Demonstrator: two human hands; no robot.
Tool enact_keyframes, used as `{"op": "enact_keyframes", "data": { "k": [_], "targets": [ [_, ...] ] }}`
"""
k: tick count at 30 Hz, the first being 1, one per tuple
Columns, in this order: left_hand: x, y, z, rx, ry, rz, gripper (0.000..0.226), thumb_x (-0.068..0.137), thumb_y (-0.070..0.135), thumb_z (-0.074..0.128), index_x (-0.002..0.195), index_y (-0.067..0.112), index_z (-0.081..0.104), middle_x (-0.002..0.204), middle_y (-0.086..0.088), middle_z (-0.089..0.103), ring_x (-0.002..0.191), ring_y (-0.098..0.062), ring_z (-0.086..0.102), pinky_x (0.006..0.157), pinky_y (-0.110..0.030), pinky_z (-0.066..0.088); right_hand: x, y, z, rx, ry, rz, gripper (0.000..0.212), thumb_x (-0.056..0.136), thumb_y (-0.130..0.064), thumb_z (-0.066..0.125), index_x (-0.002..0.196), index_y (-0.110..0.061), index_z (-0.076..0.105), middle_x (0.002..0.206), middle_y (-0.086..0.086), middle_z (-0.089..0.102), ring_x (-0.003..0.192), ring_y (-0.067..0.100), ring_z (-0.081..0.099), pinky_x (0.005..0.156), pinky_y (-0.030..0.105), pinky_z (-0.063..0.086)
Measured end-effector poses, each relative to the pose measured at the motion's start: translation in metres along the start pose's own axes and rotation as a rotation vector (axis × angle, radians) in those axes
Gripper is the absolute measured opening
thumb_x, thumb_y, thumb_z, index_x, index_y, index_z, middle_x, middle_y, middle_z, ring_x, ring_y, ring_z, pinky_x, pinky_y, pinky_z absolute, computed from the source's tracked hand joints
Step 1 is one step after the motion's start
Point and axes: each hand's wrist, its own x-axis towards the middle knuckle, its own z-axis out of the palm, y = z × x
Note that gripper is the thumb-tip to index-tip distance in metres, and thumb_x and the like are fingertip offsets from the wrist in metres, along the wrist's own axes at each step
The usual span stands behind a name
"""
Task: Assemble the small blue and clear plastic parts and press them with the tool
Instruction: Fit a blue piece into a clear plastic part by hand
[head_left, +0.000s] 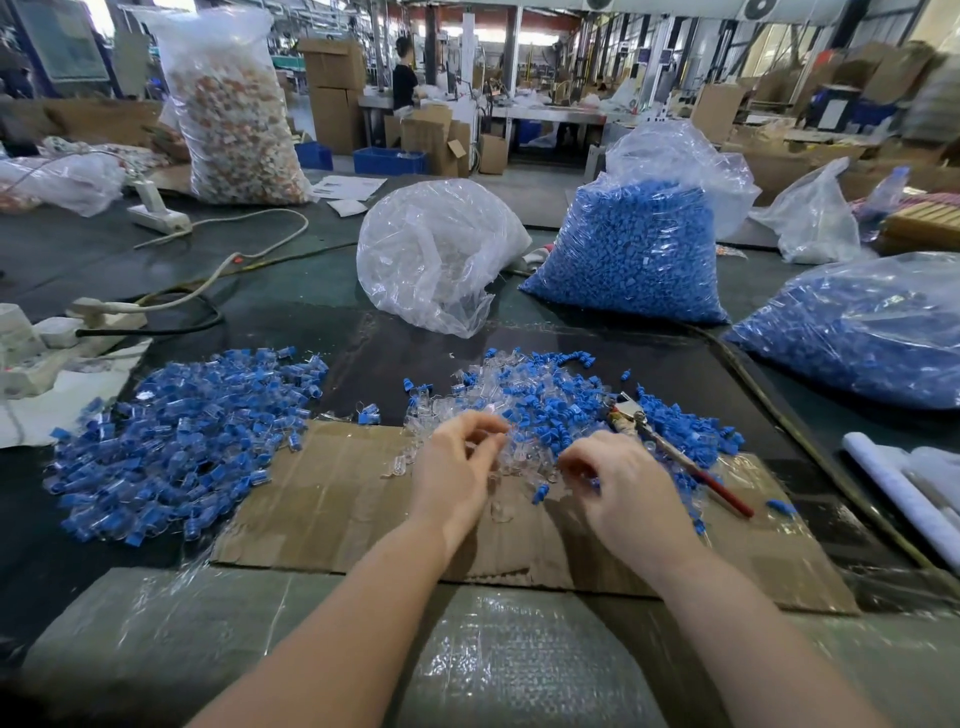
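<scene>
A mixed heap of loose blue and clear plastic parts (545, 400) lies on the table behind a cardboard sheet (332, 499). My left hand (457, 467) hovers at the heap's near edge with fingers curled, pinching a small clear part. My right hand (618, 483) is beside it, fingers curled down over a small blue part at the fingertips. The red-handled pressing tool (675, 452) lies on the heap's right side, just beyond my right hand. A large pile of joined blue-and-clear pieces (192, 436) sits to the left.
Behind the heap stand a clear bag of clear parts (436, 254) and a bag of blue parts (639, 249); another blue bag (862, 327) lies at right. A power strip and cables (104, 317) sit at left. White rolls (904, 488) lie at the right edge.
</scene>
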Motion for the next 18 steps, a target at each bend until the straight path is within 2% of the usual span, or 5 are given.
{"op": "enact_keyframes", "data": {
  "k": [4, 7, 11, 15, 18],
  "targets": [
    [0.002, -0.007, -0.005, -0.108, 0.021, -0.073, 0.022, 0.092, 0.006, 0.055, 0.081, 0.023, 0.064, 0.066, -0.004, 0.058, 0.053, -0.009, 0.054, 0.048, -0.018, 0.045, 0.000, -0.007, 0.012, 0.006, -0.110, -0.063, 0.018, 0.090, -0.020, 0.058, 0.105, -0.023, 0.066, 0.100, -0.008, 0.061, 0.098, 0.010, 0.050, 0.087, 0.022, 0.042],
    [0.001, -0.011, -0.005, 0.009, 0.038, 0.016, 0.020, 0.082, 0.009, 0.069, 0.081, 0.028, 0.062, 0.077, -0.001, 0.064, 0.061, -0.006, 0.056, 0.057, -0.014, 0.047, 0.001, -0.009, 0.018, -0.066, -0.133, -0.069, 0.019, 0.093, -0.024, 0.051, 0.106, -0.025, 0.065, 0.101, -0.006, 0.057, 0.099, 0.013, 0.050, 0.086, 0.025, 0.042],
    [-0.002, -0.016, -0.003, 0.173, 0.031, 0.105, 0.034, 0.072, 0.011, 0.078, 0.083, 0.034, 0.057, 0.089, 0.003, 0.061, 0.072, -0.007, 0.056, 0.070, -0.015, 0.048, 0.001, -0.010, 0.025, -0.135, -0.126, -0.095, 0.017, 0.095, -0.015, 0.045, 0.099, -0.021, 0.061, 0.098, -0.005, 0.051, 0.094, 0.013, 0.050, 0.076, 0.021, 0.039],
    [-0.005, -0.017, 0.003, 0.241, 0.053, 0.159, 0.030, 0.082, 0.013, 0.069, 0.111, 0.022, 0.063, 0.086, 0.011, 0.053, 0.076, -0.003, 0.053, 0.072, -0.007, 0.042, 0.001, -0.008, 0.032, -0.098, -0.080, -0.080, 0.010, 0.094, -0.016, 0.048, 0.096, -0.017, 0.058, 0.098, -0.004, 0.051, 0.091, 0.013, 0.049, 0.075, 0.021, 0.038],
    [-0.007, -0.018, 0.009, 0.257, 0.072, 0.180, 0.038, 0.090, 0.013, 0.059, 0.127, 0.019, 0.057, 0.091, 0.015, 0.055, 0.080, -0.001, 0.051, 0.076, 0.001, 0.035, 0.001, -0.012, 0.034, 0.091, 0.058, 0.045, 0.006, 0.092, -0.015, 0.055, 0.088, -0.014, 0.060, 0.086, -0.004, 0.057, 0.079, 0.013, 0.052, 0.068, 0.019, 0.036]
  ]
}}
